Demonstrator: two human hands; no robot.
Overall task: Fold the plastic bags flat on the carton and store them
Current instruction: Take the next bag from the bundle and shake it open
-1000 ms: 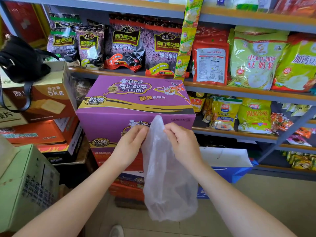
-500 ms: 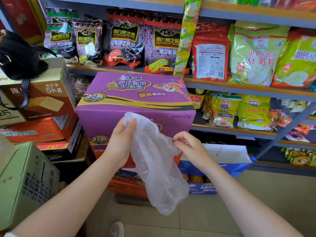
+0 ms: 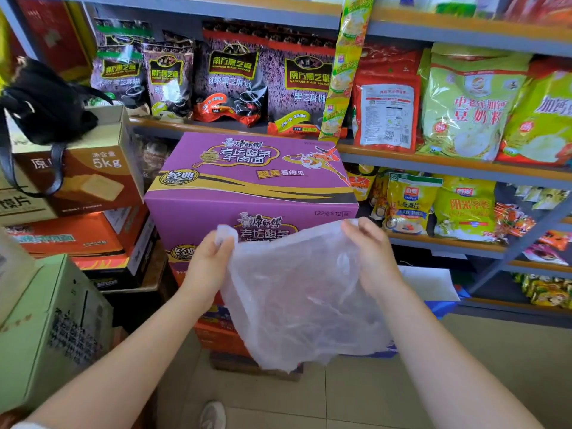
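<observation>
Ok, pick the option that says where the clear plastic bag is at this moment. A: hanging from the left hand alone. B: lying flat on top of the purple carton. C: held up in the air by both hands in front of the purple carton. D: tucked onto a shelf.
C: the left hand and the right hand each pinch a top corner of the clear plastic bag, which hangs spread in front of the purple carton, not on it.

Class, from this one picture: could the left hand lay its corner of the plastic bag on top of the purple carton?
Probably yes: the left hand holds the plastic bag just before the purple carton, whose top looks bare.
</observation>
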